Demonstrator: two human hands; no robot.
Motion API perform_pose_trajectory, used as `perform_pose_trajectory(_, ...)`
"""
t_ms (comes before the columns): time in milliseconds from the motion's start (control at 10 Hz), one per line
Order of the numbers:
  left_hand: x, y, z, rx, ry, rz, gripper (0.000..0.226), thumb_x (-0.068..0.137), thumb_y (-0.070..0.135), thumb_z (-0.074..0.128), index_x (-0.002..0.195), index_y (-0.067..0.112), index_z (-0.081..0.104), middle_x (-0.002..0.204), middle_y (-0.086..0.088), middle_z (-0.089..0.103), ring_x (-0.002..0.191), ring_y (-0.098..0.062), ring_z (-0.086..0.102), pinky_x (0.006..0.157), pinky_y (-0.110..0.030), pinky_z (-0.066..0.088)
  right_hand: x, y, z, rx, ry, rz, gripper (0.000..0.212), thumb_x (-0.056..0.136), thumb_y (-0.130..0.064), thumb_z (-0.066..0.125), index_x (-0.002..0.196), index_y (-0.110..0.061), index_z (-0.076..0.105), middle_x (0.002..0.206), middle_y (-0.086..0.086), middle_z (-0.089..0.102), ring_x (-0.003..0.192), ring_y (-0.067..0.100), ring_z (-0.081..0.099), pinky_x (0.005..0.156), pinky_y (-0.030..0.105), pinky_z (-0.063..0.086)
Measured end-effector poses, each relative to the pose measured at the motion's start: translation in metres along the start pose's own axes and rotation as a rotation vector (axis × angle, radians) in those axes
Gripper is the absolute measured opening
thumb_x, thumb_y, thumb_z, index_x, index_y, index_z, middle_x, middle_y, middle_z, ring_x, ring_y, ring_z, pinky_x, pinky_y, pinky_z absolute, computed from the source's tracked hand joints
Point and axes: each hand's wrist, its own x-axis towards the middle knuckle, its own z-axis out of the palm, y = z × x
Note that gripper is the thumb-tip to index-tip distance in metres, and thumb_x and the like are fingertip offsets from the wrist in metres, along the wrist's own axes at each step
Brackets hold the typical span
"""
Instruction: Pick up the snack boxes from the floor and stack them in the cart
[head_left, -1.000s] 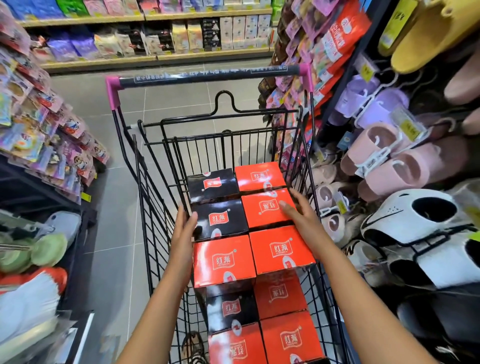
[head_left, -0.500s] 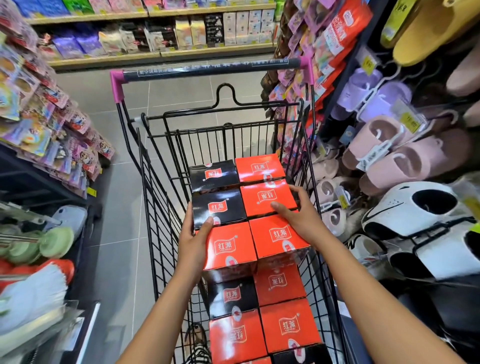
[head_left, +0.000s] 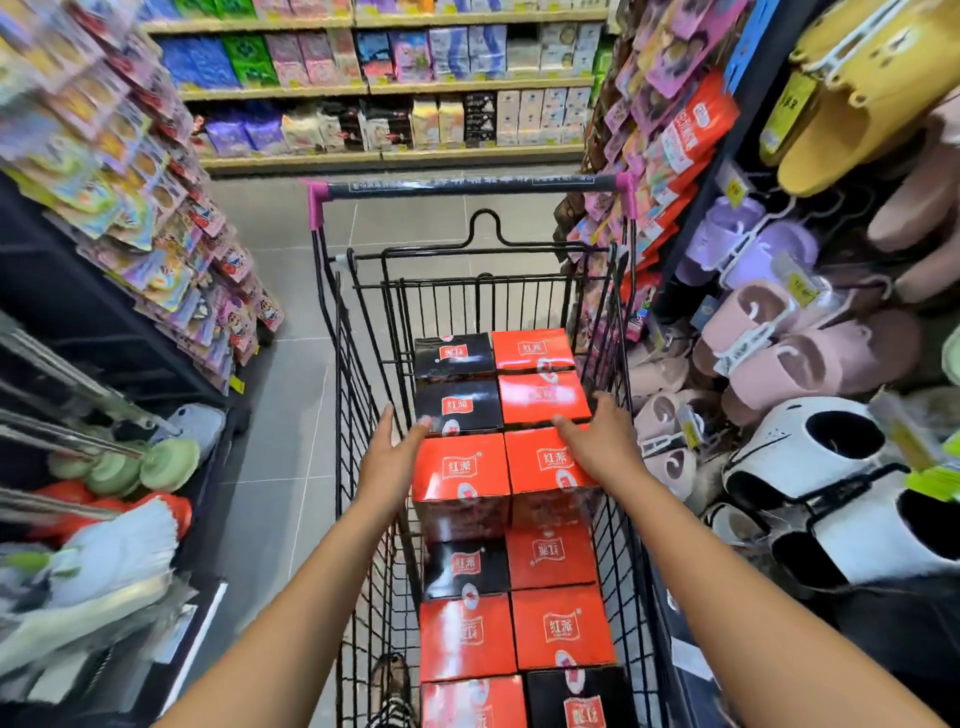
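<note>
Stacked two abreast inside the black wire cart (head_left: 363, 364): glossy orange and black cardboard snack boxes (head_left: 558, 626), probably light and stiff-walled, slick-faced, so best clamped between flat palms on opposite sides. Left hand (head_left: 392, 460) flat-fingered at the left flank of the top orange box (head_left: 460, 473), right hand (head_left: 597, 441) spread wide over its neighbour's top, neither gripping. Around them thin rigid wire, then rubbery pink slippers (head_left: 779, 353) hung to the right.
</note>
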Motion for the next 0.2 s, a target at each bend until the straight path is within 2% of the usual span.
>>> perform_pose_trajectory(100, -0.037, 0.015, -0.019, 0.058, 0.089, 0.004, 0.064, 0.096, 0.039, 0.051, 0.150, 0.024, 0.022, 0.154, -0.005, 0.030, 0.136, -0.023, 0.035, 0.106, -0.034, 0.030, -0.023, -0.020, -0.007, -0.123, -0.018, -0.120, 0.071, 0.087, -0.049, 0.061, 0.139, -0.007, 0.036, 0.135, 0.024, 0.045, 0.125, 0.041, 0.043, 0.099, 0.044, 0.042)
perform_pose_trajectory(200, -0.072, 0.020, -0.045, 0.132, 0.245, 0.058, 0.067, 0.094, 0.043, 0.052, 0.151, 0.025, 0.022, 0.155, -0.005, 0.029, 0.140, -0.027, 0.030, 0.110, -0.036, 0.026, -0.051, -0.048, -0.014, -0.204, -0.070, -0.310, 0.074, 0.089, -0.048, 0.058, 0.144, -0.008, 0.030, 0.141, 0.023, 0.040, 0.131, 0.040, 0.035, 0.104, 0.044, 0.034)
